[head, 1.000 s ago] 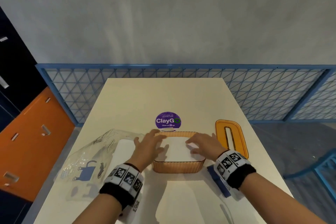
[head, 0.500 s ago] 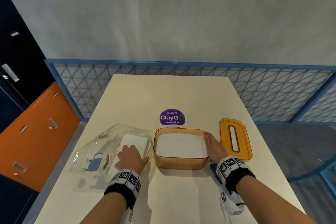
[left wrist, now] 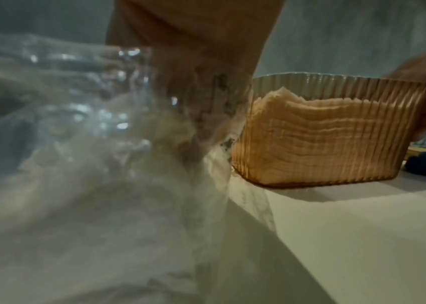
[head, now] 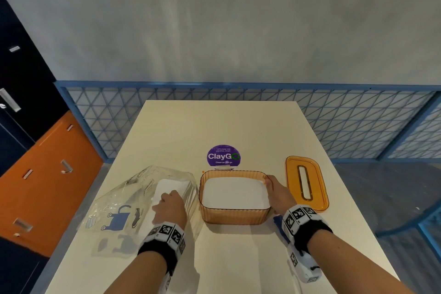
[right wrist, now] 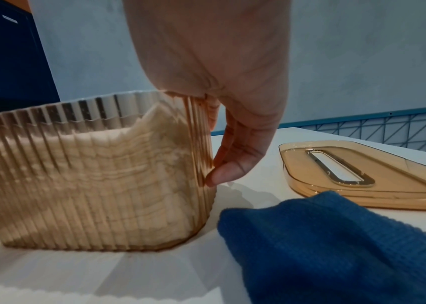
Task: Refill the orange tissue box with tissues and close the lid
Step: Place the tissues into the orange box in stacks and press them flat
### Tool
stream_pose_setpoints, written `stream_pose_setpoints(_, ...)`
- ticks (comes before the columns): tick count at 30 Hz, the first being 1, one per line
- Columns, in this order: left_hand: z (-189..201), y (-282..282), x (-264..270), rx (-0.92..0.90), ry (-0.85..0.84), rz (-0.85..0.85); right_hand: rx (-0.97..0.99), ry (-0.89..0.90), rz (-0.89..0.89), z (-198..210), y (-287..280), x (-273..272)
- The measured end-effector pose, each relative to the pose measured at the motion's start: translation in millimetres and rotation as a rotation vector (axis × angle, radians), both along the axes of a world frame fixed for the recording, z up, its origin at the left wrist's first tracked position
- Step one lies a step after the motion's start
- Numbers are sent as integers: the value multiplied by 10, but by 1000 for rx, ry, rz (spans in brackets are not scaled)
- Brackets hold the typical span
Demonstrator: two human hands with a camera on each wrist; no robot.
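Note:
The orange ribbed tissue box point(head: 235, 216) stands open at the table's middle, holding a white tissue stack point(head: 235, 192) that reaches a little below its rim. My right hand point(head: 278, 192) pinches its right wall, thumb over the rim and fingers point(right wrist: 222, 160) down the outside of the box point(right wrist: 76, 174). The orange slotted lid point(head: 306, 182) lies flat to the right, apart from the box. My left hand point(head: 170, 205) reaches into a clear plastic bag point(head: 133, 200) onto more white tissues point(head: 167, 186); its fingers are hidden.
A blue cloth point(head: 278, 222) lies under my right wrist. A purple round sign point(head: 223, 155) stands just behind the box. The cream table point(head: 214, 126) ends at a blue mesh fence point(head: 358, 122). Orange and navy cabinets point(head: 47, 174) stand to the left.
Both hands left the top of the tissues in the box. My left hand went left into the plastic bag; my right hand moved to the box's right wall and holds it.

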State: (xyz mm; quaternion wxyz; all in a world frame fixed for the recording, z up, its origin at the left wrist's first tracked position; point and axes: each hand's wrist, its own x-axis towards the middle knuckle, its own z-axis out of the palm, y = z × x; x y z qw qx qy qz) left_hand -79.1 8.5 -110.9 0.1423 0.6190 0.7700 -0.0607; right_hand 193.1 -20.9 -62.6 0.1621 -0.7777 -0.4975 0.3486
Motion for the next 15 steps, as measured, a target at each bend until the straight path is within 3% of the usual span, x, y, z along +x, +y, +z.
stream_pose_setpoints(10,167,63,-33,129,-88,43,-6,-37,22,-14,18,2)
stream_pose_setpoints(15,-3,34,40,33,-79,75,2,-44,19,-42,27,7)
